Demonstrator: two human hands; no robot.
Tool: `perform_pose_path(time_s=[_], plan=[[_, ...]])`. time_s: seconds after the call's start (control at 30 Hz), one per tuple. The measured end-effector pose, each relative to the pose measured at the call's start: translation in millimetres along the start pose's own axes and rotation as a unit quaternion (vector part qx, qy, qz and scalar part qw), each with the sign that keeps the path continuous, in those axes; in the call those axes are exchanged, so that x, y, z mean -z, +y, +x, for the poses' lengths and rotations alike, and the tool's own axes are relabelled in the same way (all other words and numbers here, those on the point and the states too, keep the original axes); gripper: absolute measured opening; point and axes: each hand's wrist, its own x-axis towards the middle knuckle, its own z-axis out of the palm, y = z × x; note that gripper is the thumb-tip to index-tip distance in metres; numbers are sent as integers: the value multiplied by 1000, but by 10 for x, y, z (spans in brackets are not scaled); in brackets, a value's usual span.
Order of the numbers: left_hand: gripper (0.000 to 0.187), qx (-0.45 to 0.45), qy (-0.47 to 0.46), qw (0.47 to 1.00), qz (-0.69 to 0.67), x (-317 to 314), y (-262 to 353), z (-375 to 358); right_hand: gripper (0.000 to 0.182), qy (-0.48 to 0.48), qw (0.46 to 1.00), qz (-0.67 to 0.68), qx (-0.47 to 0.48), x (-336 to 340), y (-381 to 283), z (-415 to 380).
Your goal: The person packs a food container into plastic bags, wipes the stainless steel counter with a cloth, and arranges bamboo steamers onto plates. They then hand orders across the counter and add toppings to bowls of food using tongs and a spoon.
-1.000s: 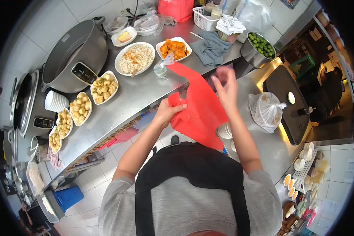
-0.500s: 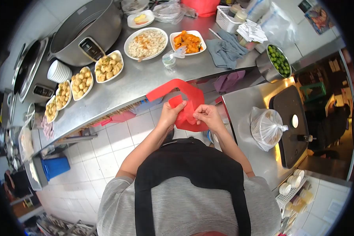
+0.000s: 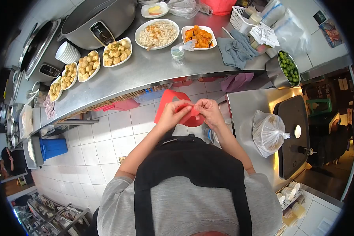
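A thin red bag (image 3: 168, 100) hangs between my hands, in front of the steel counter's edge. My left hand (image 3: 175, 115) pinches it from the left. Opposite, my right hand (image 3: 209, 113) grips the same red material with thumb and fingers, the two sets of fingertips nearly touching. Beyond them on the counter stand a small tied clear bag (image 3: 178, 53), a plate of rice (image 3: 157, 34) and a square dish of orange food (image 3: 200, 37).
Dishes of pale round food (image 3: 117, 53) line the counter's left part beside a large grey cooker (image 3: 102, 23). At right, a knotted plastic bag (image 3: 268, 133) sits near a black tray (image 3: 293, 157). A metal pot of green fruit (image 3: 289, 69) stands at the corner.
Both hands have come closer together, bunching the red bag's edge between the fingertips. Its long strip no longer stretches out to the left. The whole view has shifted slightly.
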Motion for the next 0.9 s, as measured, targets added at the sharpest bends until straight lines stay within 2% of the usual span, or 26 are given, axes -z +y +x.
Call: perform_pose_path(time_s=[0.07, 0.1, 0.23, 0.3, 0.33, 0.43, 0.57, 0.63, 0.67, 0.73, 0.87, 0.9], plan=[[18, 102, -78, 991, 25, 82, -92, -12, 14, 3, 999, 36, -4, -5, -25, 15], [15, 117, -73, 990, 23, 78, -129, -12, 14, 8, 997, 72, -7, -5, -46, 24], [13, 92, -53, 994, -16, 3, 5, -37, 15, 20, 996, 86, -8, 15, -88, 57], [9, 46, -15, 997, 58, -51, 189, -41, 16, 18, 999, -29, -26, 31, -64, 74], [9, 48, -13, 997, 58, -47, 160, -48, 16, 16, 999, -29, -28, 27, -65, 70], [7, 135, -20, 986, -99, -12, 39, -41, 15, 8, 999, -24, -47, -5, -107, 74], [12, 138, -49, 987, -59, 61, 70, -65, 16, -9, 997, 48, -59, -4, -52, 85], [13, 260, -20, 942, -211, 54, 155, -69, 16, -17, 995, 76, -66, 0, -24, 90], [13, 260, -19, 942, -210, 66, 142, -72, 16, -33, 993, 89, -69, 1, -15, 100], [14, 173, -35, 982, -71, 109, 82, -80, 16, -52, 991, 102, -72, -21, -18, 109], [20, 123, -7, 981, -151, 166, -31, -73, 15, -51, 993, 83, -73, -79, -118, 96], [22, 141, -28, 987, -66, 245, 2, -57, 15, -56, 995, 55, -69, -77, -142, 87]])
